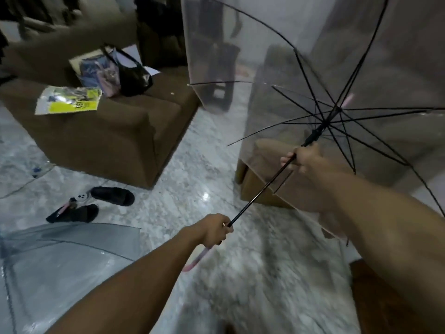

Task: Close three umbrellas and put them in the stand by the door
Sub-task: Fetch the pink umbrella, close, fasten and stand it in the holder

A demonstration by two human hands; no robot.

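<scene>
While the left hand [214,229] is gripping the pink handle [196,260], the right hand [304,157] is curling, seemingly, around the open clear umbrella's [313,68] shaft [262,188].

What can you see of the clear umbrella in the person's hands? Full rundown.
The clear umbrella is open, its see-through plastic canopy stretched over thin black ribs that meet at a black runner. A thin black shaft runs down-left to a curved pink handle. It is tilted, canopy up and to the right, off the floor. The left hand grips the shaft just above the handle; the right hand grips it just below the runner. Nothing else visibly touches it.
</scene>
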